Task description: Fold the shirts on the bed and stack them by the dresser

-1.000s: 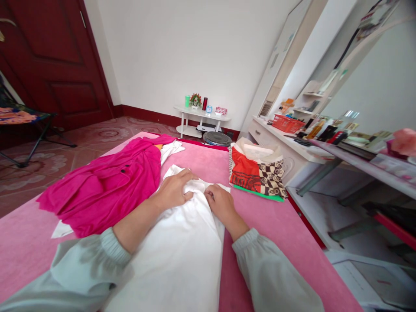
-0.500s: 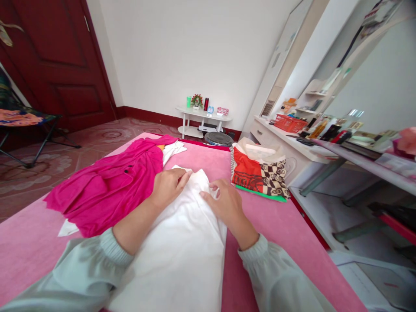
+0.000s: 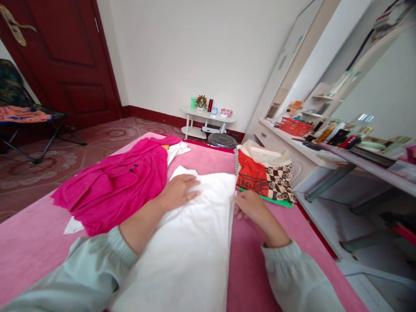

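A long white garment point(image 3: 195, 242) lies lengthwise before me on the pink bed cover point(image 3: 250, 268), its exact kind unclear. My left hand point(image 3: 178, 192) rests on its upper left part, palm down, fingers stretched out. At the right edge of the cloth, near its far corner, my right hand point(image 3: 250, 203) is closed in a pinch on the garment. To the left, close to my left arm, is a crumpled magenta garment point(image 3: 113, 186) with dark buttons. White cloth point(image 3: 178, 149) shows from under its far end.
Folded clothes in orange, brown check and green point(image 3: 266, 173) lie at the bed's far right. Beyond the bed is a low white table point(image 3: 208, 115) with small items. A dressing table point(image 3: 299, 147) with a red basket point(image 3: 295, 126) stands right, a folding chair point(image 3: 29, 115) left.
My right hand has moved right, drawing the garment's far corner outward, so its bunched far end now lies wider and flatter. My left hand has flattened on the cloth.
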{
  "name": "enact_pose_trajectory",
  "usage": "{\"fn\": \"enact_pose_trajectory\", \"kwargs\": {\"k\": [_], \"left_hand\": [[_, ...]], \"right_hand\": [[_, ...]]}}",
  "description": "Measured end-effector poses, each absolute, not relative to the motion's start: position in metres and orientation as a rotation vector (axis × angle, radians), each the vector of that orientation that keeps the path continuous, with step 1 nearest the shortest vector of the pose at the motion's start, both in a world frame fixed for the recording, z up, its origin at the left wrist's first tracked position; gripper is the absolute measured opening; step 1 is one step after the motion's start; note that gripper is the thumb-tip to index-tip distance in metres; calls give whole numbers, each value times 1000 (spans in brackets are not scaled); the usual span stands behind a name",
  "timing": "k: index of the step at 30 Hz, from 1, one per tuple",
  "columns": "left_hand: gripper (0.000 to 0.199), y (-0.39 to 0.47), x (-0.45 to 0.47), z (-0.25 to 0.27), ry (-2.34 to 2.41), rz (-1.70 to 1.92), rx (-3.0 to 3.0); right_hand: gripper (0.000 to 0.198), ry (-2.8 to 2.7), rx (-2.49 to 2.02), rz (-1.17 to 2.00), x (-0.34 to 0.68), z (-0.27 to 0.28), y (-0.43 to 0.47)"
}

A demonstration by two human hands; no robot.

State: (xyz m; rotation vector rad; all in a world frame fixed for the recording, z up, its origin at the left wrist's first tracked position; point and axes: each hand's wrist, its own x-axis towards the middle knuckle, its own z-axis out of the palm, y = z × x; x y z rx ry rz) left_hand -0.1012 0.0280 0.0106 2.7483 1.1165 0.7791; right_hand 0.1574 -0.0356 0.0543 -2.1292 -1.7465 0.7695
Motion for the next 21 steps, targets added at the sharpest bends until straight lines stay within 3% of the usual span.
{"fn": "enact_pose_trajectory", "kwargs": {"k": [5,10,14,21], "left_hand": [[49,29,-100,5,1104,675,2774],[56,21,-94,7,1114,572,2734],[71,17,-89,3,1178,385,2699],[74,1,-88,6,1306,285,2611]], "right_hand": [[27,-1894,-2204,-5,147,69,-44],[14,-2246,-2090,36,118,61,-54],[22,-2392,-2155,-83,104,44,-59],[23,-2433,-2065,-260,100,33,-68]]}}
